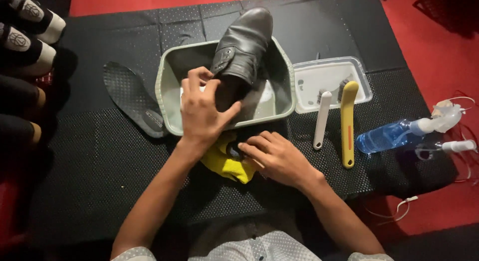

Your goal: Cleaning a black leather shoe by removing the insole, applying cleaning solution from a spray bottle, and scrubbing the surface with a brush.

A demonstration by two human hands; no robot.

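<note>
**Hands at shoe and cloth, black mat**

The left hand (202, 109) is gripping the heel opening of the black leather dress shoe (242, 46), which is leaning toe-up in the grey-green plastic basin (164, 91) near the mat's far edge. The right hand (277, 156) is pressing loosely curled fingers on the crumpled yellow cloth (227, 164) just before the basin. A dark perforated insole (132, 99) is lying left of the basin; white-handled (322, 119) and yellow-handled (348, 121) brushes and a blue spray bottle (394, 134) are lying to the right.

Dim, warm light from above; edges shadowed, slight motion blur.
</note>
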